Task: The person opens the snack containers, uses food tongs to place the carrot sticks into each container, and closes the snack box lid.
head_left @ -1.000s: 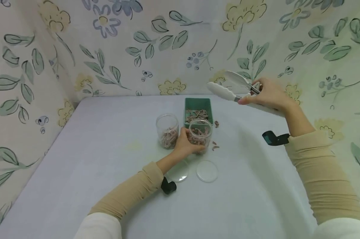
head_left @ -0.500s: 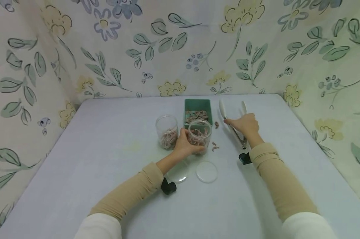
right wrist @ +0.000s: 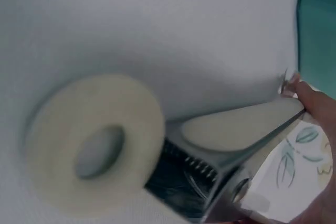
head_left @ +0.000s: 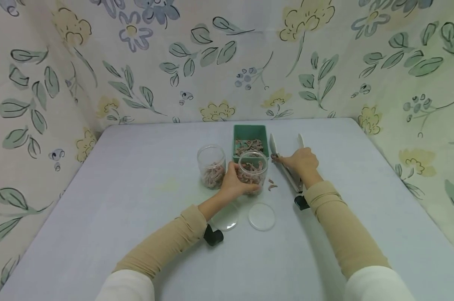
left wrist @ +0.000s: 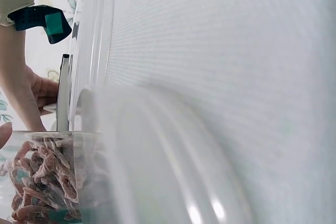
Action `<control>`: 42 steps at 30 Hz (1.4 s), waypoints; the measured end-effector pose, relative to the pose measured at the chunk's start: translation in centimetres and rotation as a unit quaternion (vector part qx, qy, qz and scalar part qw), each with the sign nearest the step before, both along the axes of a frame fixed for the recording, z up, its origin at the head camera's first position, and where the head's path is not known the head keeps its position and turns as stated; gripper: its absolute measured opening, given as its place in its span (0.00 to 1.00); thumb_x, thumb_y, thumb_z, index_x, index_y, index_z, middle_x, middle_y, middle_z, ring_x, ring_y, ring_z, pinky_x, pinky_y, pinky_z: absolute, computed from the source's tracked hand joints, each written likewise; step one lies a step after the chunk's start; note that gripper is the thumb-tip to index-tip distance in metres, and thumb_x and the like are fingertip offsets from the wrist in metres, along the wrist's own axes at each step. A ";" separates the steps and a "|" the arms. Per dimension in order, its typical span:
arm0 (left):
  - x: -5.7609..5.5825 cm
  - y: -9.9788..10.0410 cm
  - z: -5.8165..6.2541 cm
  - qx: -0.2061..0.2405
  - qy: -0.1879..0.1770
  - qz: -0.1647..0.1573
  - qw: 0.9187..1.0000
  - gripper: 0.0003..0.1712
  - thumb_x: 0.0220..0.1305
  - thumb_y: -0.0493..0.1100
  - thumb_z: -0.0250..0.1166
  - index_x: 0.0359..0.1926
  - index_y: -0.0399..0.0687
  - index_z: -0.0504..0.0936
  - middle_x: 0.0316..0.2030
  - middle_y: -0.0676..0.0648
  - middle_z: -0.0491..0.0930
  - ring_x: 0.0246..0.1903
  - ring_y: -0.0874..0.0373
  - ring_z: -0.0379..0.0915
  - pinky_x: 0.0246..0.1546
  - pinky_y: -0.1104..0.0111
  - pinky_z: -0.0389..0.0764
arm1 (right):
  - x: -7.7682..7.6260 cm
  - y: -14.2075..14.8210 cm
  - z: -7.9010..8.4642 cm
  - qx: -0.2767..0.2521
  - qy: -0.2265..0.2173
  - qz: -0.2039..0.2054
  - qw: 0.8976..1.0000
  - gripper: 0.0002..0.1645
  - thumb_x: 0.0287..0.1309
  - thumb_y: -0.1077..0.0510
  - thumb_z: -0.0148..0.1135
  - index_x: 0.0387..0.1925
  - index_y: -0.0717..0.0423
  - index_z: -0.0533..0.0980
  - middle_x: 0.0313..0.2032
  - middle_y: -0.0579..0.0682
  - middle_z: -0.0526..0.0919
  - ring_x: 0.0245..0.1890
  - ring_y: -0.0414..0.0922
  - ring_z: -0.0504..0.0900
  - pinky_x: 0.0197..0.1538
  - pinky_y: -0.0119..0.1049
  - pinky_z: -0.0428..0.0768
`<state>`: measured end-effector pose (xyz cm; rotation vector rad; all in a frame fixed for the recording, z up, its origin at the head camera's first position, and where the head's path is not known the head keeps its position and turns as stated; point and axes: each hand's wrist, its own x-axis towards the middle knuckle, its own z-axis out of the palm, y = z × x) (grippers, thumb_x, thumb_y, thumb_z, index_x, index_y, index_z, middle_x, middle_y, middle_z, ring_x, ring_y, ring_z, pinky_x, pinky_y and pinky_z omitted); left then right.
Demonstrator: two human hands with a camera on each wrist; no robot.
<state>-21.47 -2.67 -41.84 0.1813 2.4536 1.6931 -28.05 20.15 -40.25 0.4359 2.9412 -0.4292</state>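
My left hand point(head_left: 234, 183) grips the side of a clear jar point(head_left: 258, 167), which holds brownish-pink curled strips; the jar and its strips point(left wrist: 44, 179) fill the lower left of the left wrist view. A similar jar point(head_left: 211, 163) with strips stands just left of that hand. In my right hand point(head_left: 304, 164) is a pair of tongs point(head_left: 289, 177) with white tips spread apart, held low over the table. Their ring-shaped end point(right wrist: 47, 145) looms large in the right wrist view. A strip piece point(head_left: 274, 156) lies by the left arm of the tongs.
Behind the gripped jar is a green tray point(head_left: 249, 127) partly filled with strips. Two clear round lids, a left one point(head_left: 227, 217) and a right one point(head_left: 262, 216), lie in front of the jars. Small loose pieces point(head_left: 272, 186) lie right of the jar.
My right hand has come down and left with the tongs, from raised above the table to beside the green tray, and the tongs now point away. My left hand keeps its grip on the jar.
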 end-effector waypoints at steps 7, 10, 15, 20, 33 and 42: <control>0.1 0.0 -0.1 0.001 0.004 -0.003 1.000 0.40 0.48 0.41 0.79 0.53 0.41 0.60 0.53 0.38 0.69 0.56 0.45 0.67 0.59 0.54 0.69 | 0.1 0.1 0.0 0.002 -0.004 0.004 1.000 0.62 0.51 0.27 0.61 0.53 0.86 0.63 0.41 0.70 0.72 0.30 0.55 0.77 0.26 0.40 0.78; 0.1 0.0 -0.1 0.002 0.004 -0.004 1.000 0.40 0.48 0.41 0.79 0.52 0.41 0.60 0.52 0.38 0.70 0.56 0.45 0.67 0.58 0.54 0.69 | 0.3 0.1 0.4 -0.004 -0.009 0.020 1.000 0.59 0.48 0.30 0.66 0.52 0.85 0.64 0.41 0.70 0.72 0.30 0.55 0.75 0.27 0.41 0.78; 0.1 0.1 0.0 -0.001 0.003 0.000 1.000 0.40 0.48 0.42 0.79 0.53 0.41 0.60 0.53 0.38 0.70 0.56 0.45 0.67 0.58 0.54 0.70 | 0.8 0.3 1.4 -0.009 -0.044 0.072 0.996 0.50 0.45 0.37 0.72 0.46 0.82 0.71 0.39 0.69 0.75 0.30 0.53 0.75 0.31 0.43 0.80; 0.1 0.3 0.0 -0.001 0.004 0.007 1.000 0.40 0.48 0.41 0.79 0.53 0.41 0.60 0.52 0.38 0.70 0.55 0.46 0.68 0.57 0.54 0.70 | 1.2 0.7 2.5 -0.026 -0.072 0.100 0.992 0.49 0.46 0.39 0.71 0.49 0.81 0.70 0.43 0.71 0.76 0.36 0.57 0.75 0.39 0.49 0.81; -0.1 1.1 0.4 -0.013 0.001 0.020 1.000 0.41 0.46 0.41 0.79 0.54 0.42 0.61 0.53 0.38 0.71 0.56 0.45 0.68 0.58 0.54 0.70 | 2.5 1.5 4.3 -0.127 0.041 0.105 0.985 0.52 0.60 0.46 0.63 0.70 0.74 0.51 0.64 0.81 0.55 0.63 0.76 0.57 0.59 0.67 0.66; 1.3 -1.0 1.7 -0.023 -0.057 -0.020 0.998 0.58 0.47 0.41 0.79 0.73 0.41 0.54 0.72 0.40 0.57 0.70 0.43 0.52 0.68 0.51 0.56 | 5.1 1.0 6.5 -0.199 0.143 0.139 0.960 0.44 0.64 0.50 0.61 0.70 0.72 0.55 0.67 0.70 0.60 0.65 0.69 0.61 0.62 0.62 0.65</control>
